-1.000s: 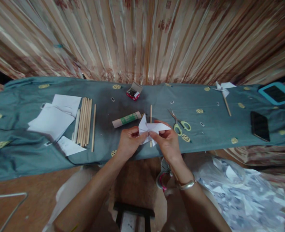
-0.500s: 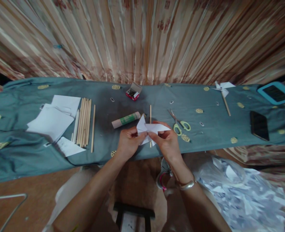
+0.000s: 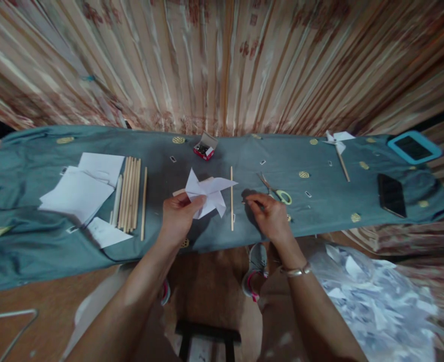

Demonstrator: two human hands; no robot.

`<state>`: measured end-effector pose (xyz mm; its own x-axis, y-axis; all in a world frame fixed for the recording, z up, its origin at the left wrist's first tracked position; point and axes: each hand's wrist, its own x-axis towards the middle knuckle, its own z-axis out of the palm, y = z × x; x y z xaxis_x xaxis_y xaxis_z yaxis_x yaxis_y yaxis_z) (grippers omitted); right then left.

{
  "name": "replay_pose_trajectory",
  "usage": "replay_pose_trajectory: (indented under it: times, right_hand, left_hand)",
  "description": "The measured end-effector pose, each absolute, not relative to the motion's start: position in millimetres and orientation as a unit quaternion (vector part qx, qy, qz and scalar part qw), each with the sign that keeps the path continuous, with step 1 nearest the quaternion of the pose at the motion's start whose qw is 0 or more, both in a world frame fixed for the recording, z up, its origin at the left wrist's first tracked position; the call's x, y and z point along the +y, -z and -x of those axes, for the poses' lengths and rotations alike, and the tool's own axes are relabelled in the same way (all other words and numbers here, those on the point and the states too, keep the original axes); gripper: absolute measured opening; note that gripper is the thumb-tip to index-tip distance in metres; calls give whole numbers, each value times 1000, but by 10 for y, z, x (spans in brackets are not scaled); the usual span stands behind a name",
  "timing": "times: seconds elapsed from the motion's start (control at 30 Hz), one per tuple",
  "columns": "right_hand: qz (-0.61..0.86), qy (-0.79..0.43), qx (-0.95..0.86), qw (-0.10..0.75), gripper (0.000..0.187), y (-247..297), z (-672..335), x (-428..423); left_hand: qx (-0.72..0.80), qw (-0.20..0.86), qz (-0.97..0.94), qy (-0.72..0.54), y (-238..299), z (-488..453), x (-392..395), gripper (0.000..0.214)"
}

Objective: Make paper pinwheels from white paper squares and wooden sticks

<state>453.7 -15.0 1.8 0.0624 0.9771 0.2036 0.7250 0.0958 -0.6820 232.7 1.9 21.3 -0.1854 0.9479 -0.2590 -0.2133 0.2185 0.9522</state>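
Observation:
My left hand (image 3: pixel 180 212) pinches a white folded paper pinwheel (image 3: pixel 211 193) near its centre, above the cloth-covered table. Behind the pinwheel the glue stick (image 3: pixel 178 192) is mostly hidden. My right hand (image 3: pixel 269 213) is closed in a pinch to the right, apart from the pinwheel; a tiny thing may show at the fingertips, too small to name. Between my hands a single wooden stick (image 3: pixel 232 201) lies upright in view on the cloth. Green-handled scissors (image 3: pixel 282 196) lie just beyond my right hand, partly covered by it.
A small open red box (image 3: pixel 204 151) of tiny dark items stands at the back. Paper squares (image 3: pixel 79 193) and several wooden sticks (image 3: pixel 130 193) lie left. Rightward are another pinwheel (image 3: pixel 338 143), a phone (image 3: pixel 391 195) and a blue-framed tablet (image 3: pixel 414 147). A bag of paper scraps (image 3: pixel 380 296) sits below.
My right hand has let go of the pinwheel and moved right, pinched. My left hand has shifted left with the pinwheel, whose blades now show spread out.

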Motion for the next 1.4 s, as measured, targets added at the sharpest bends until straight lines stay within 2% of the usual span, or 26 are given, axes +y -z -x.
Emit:
replay_pose_trajectory:
  times: [0.43,0.57,0.73,0.9,1.23,1.4]
  right_hand:
    - [626,-43,-766,138,24,-25,-4392,-115]
    - [619,-78,-762,172,27,-22,-4369,-143]
    - [582,-233,-726,282,20,46,-4364,-179]
    - [573,-227,-717,325,14,182,-4445,-168]
    - [593,-204,-714,310,20,93,-4571,-239]
    - [592,-157,-752,245,15,41,-4461,-255]
  left_hand:
    - [542,544,-348,-538,-164,-2359,7,18]
    - [550,534,-356,-535,-152,-2359,27,15]
    - [548,536,-357,-533,-165,-2373,29,14]
    - [538,535,-368,-537,-155,-2371,4,18]
    - [534,554,-360,-527,-132,-2388,-36,19]
    - [536,558,-358,-522,-134,-2431,-53,20]
